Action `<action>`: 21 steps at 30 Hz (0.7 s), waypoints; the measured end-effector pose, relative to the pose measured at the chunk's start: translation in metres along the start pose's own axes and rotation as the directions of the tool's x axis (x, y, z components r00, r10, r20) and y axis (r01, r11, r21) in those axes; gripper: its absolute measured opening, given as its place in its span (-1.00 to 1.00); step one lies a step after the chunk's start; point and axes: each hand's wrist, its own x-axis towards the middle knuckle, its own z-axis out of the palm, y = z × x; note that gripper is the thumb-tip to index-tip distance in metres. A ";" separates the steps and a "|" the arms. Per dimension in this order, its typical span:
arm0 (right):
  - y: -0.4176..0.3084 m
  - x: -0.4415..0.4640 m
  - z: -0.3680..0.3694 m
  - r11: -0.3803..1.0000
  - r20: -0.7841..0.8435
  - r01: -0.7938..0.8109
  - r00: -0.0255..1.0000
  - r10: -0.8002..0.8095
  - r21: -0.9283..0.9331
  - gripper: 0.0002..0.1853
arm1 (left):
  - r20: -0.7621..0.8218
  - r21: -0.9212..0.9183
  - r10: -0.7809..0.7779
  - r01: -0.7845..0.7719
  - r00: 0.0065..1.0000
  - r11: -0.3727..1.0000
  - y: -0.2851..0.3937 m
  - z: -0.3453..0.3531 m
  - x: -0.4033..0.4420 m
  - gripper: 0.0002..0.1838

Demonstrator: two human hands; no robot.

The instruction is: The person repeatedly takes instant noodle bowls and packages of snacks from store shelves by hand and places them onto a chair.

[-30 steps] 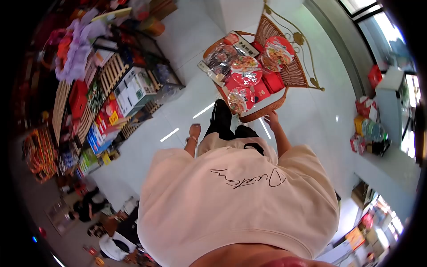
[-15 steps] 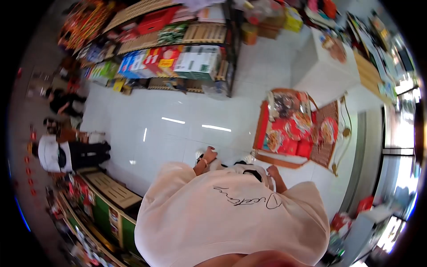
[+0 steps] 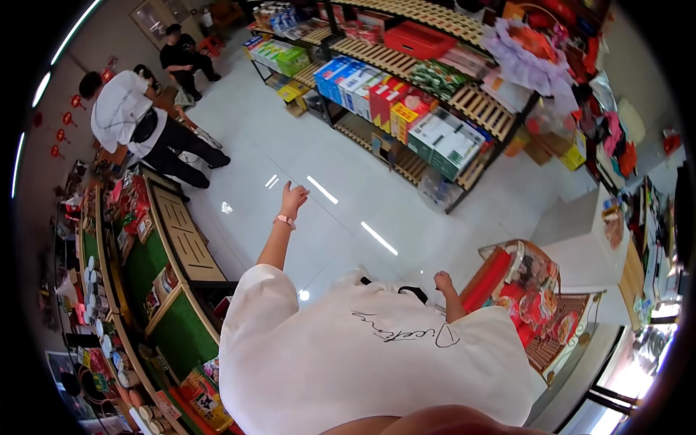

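My left hand (image 3: pixel 293 201) reaches forward over the glossy tiled floor, with a pinkish band (image 3: pixel 285 222) on its wrist. It holds nothing; the fingers are bent, with some apart. On the other side, my right hand (image 3: pixel 442 281) hangs low, its fingers curled in and nothing visible in them. Nearest to that hand is a wicker chair (image 3: pixel 562 348) stacked with red packages (image 3: pixel 538 306) and a clear-wrapped pack. Neither hand touches any goods.
A slatted shelf (image 3: pixel 489 109) with boxed goods (image 3: pixel 446 141) stands ahead. Green-lined display racks (image 3: pixel 185 326) run along the left. A person in a white top (image 3: pixel 123 112) bends over beyond them, and another person in black (image 3: pixel 185 58) sits farther back. A white counter (image 3: pixel 573 232) stands right.
My view has turned left, so the shelf and wicker chair shift right and the people come further into view. My left hand has lifted outward from near my body.
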 end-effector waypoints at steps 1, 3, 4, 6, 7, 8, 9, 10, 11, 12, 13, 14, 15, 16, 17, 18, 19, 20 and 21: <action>-0.016 0.004 0.012 0.999 -0.006 -0.001 1.000 0.001 0.032 -0.76 | 0.011 -0.040 0.032 -0.031 0.999 0.999 0.019 -0.010 0.003 -0.22; -0.049 0.011 0.033 0.999 0.000 0.026 1.000 -0.026 -0.032 -0.77 | 0.026 -0.107 0.099 -0.096 0.995 0.990 0.059 -0.029 0.009 -0.22; -0.066 0.011 0.041 0.997 -0.009 0.041 0.999 -0.042 -0.060 -0.77 | 0.028 -0.129 0.138 -0.133 0.990 0.983 0.083 -0.039 0.014 -0.22; -0.088 0.018 0.064 0.988 -0.025 0.091 0.995 -0.094 -0.122 -0.76 | 0.056 -0.042 0.239 -0.237 0.969 0.971 0.136 -0.065 0.033 -0.22; -0.088 0.030 0.073 0.979 -0.039 0.127 0.990 -0.135 -0.158 -0.75 | 0.064 -0.051 0.330 -0.327 0.942 0.944 0.165 -0.077 0.040 -0.21; -0.081 0.038 0.080 0.969 -0.054 0.152 0.985 -0.165 -0.194 -0.75 | 0.077 -0.060 0.410 -0.406 0.909 0.912 0.191 -0.085 0.042 -0.20; -0.069 0.045 0.087 0.969 -0.069 0.143 0.985 -0.159 -0.203 -0.74 | 0.089 -0.079 0.454 -0.448 0.886 0.890 0.217 -0.089 0.036 -0.19; -0.062 0.057 0.093 0.968 -0.086 0.140 0.983 -0.161 -0.210 -0.74 | 0.101 -0.100 0.505 -0.496 0.857 0.862 0.246 -0.091 0.031 -0.17; -0.066 0.066 0.099 0.966 -0.103 0.137 0.981 -0.163 -0.218 -0.74 | 0.119 -0.101 0.525 -0.516 0.843 0.851 0.268 -0.096 0.031 -0.17; -0.081 0.055 0.096 0.970 -0.039 0.073 0.996 -0.084 -0.232 -0.74 | 0.112 -0.107 0.576 -0.566 0.810 0.817 0.287 -0.098 0.033 -0.17; -0.095 0.038 0.085 0.968 0.028 0.003 1.000 0.004 -0.251 -0.74 | 0.103 -0.109 0.618 -0.609 0.779 0.786 0.299 -0.102 0.036 -0.17; -0.116 0.026 0.078 0.960 0.087 -0.058 0.993 0.084 -0.274 -0.74 | 0.098 -0.146 0.595 -0.580 0.798 0.801 0.307 -0.101 0.034 -0.17; -0.108 0.040 0.079 0.952 0.074 -0.078 0.992 0.104 -0.295 -0.73 | 0.092 -0.191 0.587 -0.564 0.804 0.803 0.319 -0.095 0.035 -0.17; -0.109 0.048 0.081 0.945 0.061 -0.096 0.991 0.121 -0.312 -0.73 | 0.088 -0.235 0.581 -0.550 0.809 0.801 0.329 -0.088 0.040 -0.17; -0.108 0.057 0.080 0.967 0.051 -0.149 0.985 0.163 -0.208 -0.72 | 0.050 -0.229 0.651 -0.626 0.758 0.746 0.333 -0.083 0.048 -0.17; -0.123 0.049 0.077 0.974 0.049 -0.202 0.977 0.208 -0.101 -0.71 | 0.013 -0.217 0.713 -0.694 0.701 0.687 0.337 -0.077 0.056 -0.17; -0.124 0.065 0.081 0.971 0.057 -0.224 0.972 0.229 -0.086 -0.72 | -0.025 -0.203 0.771 -0.759 0.636 0.619 0.342 -0.073 0.066 -0.17; -0.123 0.081 0.085 0.967 0.065 -0.246 0.966 0.250 -0.072 -0.72 | -0.050 -0.225 0.786 -0.774 0.616 0.592 0.350 -0.071 0.075 -0.18; -0.131 0.094 0.086 0.963 0.074 -0.255 0.963 0.261 -0.084 -0.73 | -0.059 -0.220 0.783 -0.773 0.620 0.595 0.360 -0.070 0.087 -0.18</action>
